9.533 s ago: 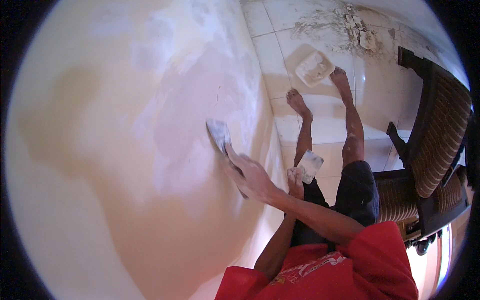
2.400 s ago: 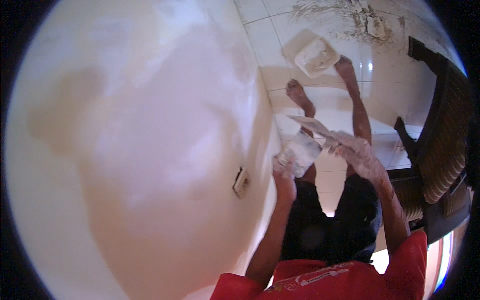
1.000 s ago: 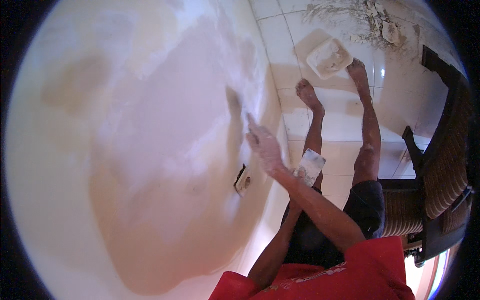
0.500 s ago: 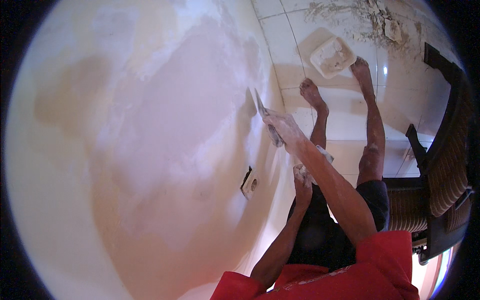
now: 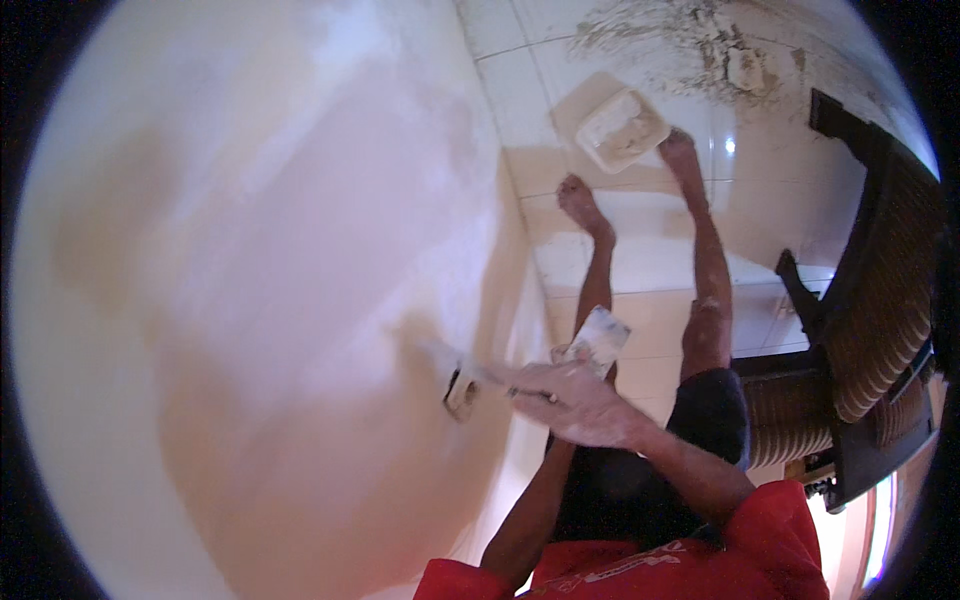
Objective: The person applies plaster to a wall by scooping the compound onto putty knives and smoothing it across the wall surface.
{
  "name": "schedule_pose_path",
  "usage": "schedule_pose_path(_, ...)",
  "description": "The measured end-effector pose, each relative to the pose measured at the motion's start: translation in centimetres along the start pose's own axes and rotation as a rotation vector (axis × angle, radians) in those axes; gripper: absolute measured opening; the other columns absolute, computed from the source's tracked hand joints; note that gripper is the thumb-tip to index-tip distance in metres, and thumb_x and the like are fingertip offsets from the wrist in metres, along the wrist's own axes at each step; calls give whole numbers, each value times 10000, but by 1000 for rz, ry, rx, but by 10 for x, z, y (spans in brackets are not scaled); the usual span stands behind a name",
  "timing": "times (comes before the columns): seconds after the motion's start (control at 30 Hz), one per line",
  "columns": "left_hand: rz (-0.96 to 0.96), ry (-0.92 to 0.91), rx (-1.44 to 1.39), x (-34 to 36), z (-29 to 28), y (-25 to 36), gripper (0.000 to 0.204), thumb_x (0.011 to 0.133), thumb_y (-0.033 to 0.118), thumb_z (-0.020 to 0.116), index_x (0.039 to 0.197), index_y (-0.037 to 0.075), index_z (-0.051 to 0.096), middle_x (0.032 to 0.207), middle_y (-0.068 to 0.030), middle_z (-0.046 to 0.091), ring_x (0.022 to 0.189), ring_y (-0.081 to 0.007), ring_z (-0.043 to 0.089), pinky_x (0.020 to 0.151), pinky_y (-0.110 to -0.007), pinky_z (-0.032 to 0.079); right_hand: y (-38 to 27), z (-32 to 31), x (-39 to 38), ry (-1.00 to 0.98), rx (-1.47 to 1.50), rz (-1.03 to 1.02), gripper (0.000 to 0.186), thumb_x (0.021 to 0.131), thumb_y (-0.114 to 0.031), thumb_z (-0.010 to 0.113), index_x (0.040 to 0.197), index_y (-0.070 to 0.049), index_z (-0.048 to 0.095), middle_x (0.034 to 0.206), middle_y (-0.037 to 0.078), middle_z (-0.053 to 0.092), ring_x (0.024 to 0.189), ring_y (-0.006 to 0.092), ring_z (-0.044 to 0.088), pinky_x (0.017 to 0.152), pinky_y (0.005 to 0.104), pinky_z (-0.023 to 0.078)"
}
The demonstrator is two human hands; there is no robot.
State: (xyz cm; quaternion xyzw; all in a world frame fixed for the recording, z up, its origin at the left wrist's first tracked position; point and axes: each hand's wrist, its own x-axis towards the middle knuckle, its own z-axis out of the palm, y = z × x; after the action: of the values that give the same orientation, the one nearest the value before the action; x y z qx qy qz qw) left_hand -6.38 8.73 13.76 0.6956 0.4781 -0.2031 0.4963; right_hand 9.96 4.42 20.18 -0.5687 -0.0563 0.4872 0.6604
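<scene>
Our right hand (image 5: 580, 405) has its fingers closed around a putty knife (image 5: 470, 365), whose blurred blade lies against the wall (image 5: 250, 300) just above a wall socket (image 5: 462, 392). Our left hand (image 5: 568, 352), mostly hidden behind the right, grips a white, putty-smeared board (image 5: 600, 338). A tub (image 5: 622, 130) sits on the tiled floor (image 5: 640, 260) by our feet.

A: The wall (image 5: 250, 300) is cream, with a broad white filler patch and tan blotches left of that patch.

B: And away from the wall?

A: Glossy cream floor tiles (image 5: 640, 250), a whitish tray (image 5: 620, 128) dusted white, a dark brown slatted chair (image 5: 880, 320), a red shirt (image 5: 680, 565) and black shorts (image 5: 700, 430).
</scene>
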Motion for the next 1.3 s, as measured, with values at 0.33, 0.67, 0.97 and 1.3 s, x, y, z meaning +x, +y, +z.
schedule_pose_path(0.33,-59,82,-17,-1,-1,6,269,957,188,546,1077,-40,469,943,-115,536,878,-201,524,796,-334,455,201,-229,96,436,-1071,406,362,818,-123,526,1166,-64,606,959,226,651,943,409,630,822,511,508)
schedule_pose_path(0.67,-199,174,-60,1,5,17,295,946,238,580,1054,-6,454,928,-66,517,848,-148,506,765,-295,454,246,-317,172,3,-1195,410,194,755,-174,607,743,3,687,787,219,682,822,358,688,718,476,551)
schedule_pose_path(0.97,-28,96,-81,171,94,43,354,925,254,640,1086,-29,500,984,-132,560,926,-238,546,825,-360,462,326,-377,163,0,-1479,243,223,731,-213,661,887,-55,683,911,179,681,806,335,689,698,441,568)
schedule_pose_path(1.3,258,148,-248,306,202,-92,412,955,143,537,1308,-29,413,1237,-155,557,1154,-255,546,997,-369,440,351,-395,140,33,-1176,107,264,744,-252,657,930,-65,680,987,145,686,876,338,677,781,434,560)
